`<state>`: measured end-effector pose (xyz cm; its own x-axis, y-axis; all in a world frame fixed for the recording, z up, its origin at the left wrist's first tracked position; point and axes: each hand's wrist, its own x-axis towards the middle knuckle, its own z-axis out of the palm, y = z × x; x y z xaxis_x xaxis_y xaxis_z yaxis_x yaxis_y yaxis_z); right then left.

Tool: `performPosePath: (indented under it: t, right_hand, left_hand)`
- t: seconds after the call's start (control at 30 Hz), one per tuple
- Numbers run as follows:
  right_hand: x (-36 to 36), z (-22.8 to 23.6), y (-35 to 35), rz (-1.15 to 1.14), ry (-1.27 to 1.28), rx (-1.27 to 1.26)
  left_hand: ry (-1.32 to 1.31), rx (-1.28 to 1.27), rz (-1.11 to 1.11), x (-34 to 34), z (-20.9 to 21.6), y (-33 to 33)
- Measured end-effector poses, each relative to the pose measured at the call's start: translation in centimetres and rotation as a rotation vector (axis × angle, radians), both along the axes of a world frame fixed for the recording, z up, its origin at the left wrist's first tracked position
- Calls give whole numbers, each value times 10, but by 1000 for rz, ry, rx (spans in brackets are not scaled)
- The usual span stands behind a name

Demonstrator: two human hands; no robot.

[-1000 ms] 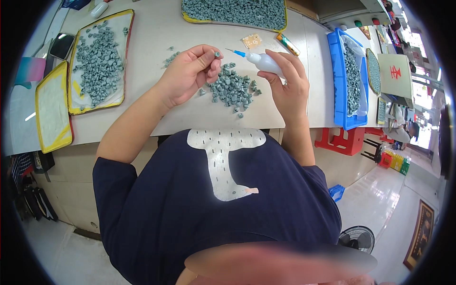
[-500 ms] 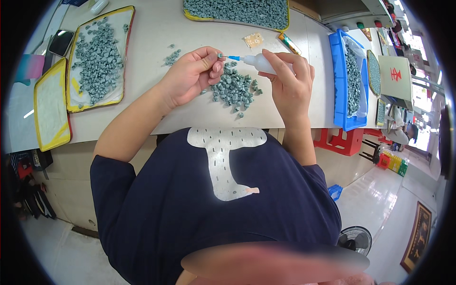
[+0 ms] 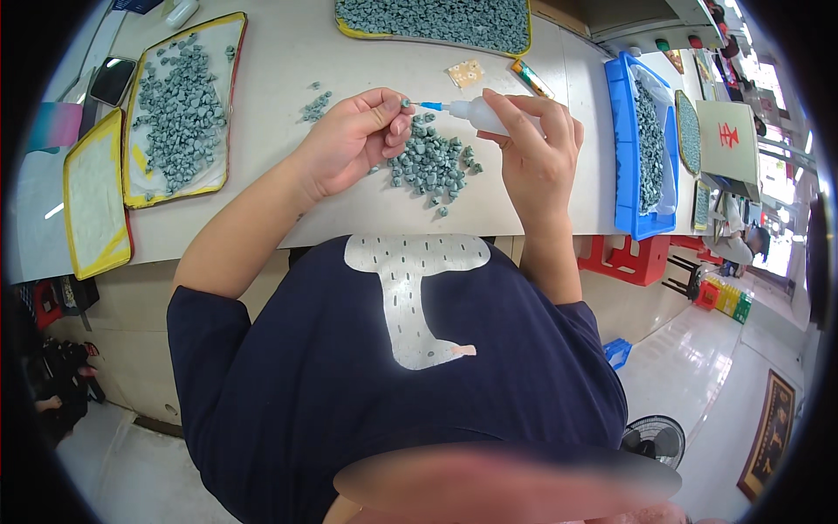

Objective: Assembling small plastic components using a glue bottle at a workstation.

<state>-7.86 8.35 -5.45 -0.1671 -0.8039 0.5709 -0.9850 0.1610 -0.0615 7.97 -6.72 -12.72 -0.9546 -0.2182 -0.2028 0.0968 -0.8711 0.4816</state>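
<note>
Between thumb and forefinger, my left hand (image 3: 362,135) pinches a small grey-green piece (image 3: 405,102). My right hand (image 3: 539,148) is wrapped round a white squeeze bottle (image 3: 478,113), held nearly level. Its blue needle tip (image 3: 429,106) points left, at or very close to the piece; whether they touch is too small to tell. Below the bottle, on the table (image 3: 297,210), lies a loose pile of similar grey-green pieces (image 3: 432,166). A smaller group of pieces (image 3: 316,106) lies left of my left hand.
A yellow-rimmed tray (image 3: 225,131) of pieces stands at the left, beside another yellow-rimmed tray (image 3: 92,196) and a phone (image 3: 113,80). A third filled tray (image 3: 436,37) is at the back. Rightward are a patterned square (image 3: 466,73), a small tube (image 3: 532,79) and a blue bin (image 3: 625,166).
My hands, the bottle and the small piece hold almost the same place. At the far lower left, below the table, dark shapes have shifted and a bit of a person shows.
</note>
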Motion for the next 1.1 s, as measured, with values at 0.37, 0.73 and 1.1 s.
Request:
performPosePath:
  t: [0.37, 0.73, 1.1]
  right_hand:
    - [-25, -47, 1, -65, -884, -110]
    - [-50, -56, 7, -22, -822, 12]
    - [-92, -52, 43, -499, -453, 519]
  left_hand:
    - [25, -23, 13, -4, -1, 5]
    - [3, -121, -23, -16, 2, 16]
    - [9, -230, -98, -9, -4, 12]
